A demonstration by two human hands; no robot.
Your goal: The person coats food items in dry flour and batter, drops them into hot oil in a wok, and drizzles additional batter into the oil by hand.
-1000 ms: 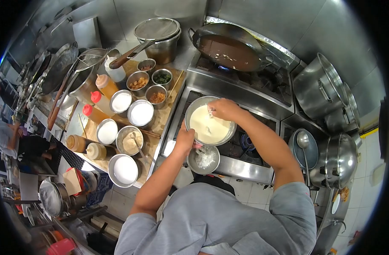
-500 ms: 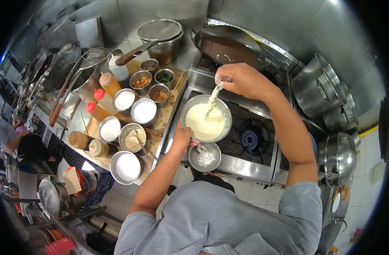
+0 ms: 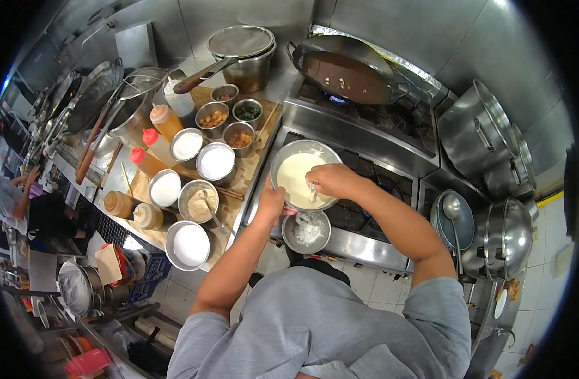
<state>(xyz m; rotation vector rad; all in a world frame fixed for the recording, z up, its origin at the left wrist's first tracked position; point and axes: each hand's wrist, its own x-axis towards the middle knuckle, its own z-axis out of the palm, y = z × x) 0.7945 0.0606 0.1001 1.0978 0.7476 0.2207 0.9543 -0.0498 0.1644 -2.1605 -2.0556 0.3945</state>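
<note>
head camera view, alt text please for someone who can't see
Left hand grips a round silver metal bowl of pale batter over a stainless-steel stove, while the right hand pinches a pale batter-coated piece above it. A smaller round silver bowl of white pieces shows just below.

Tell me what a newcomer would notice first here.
Probably the metal bowl of pale mixture at centre, left hand at its rim, right hand over it. Beyond, a dark wok of brown liquid sits on the stove. White-filled cups stand at left.
</note>
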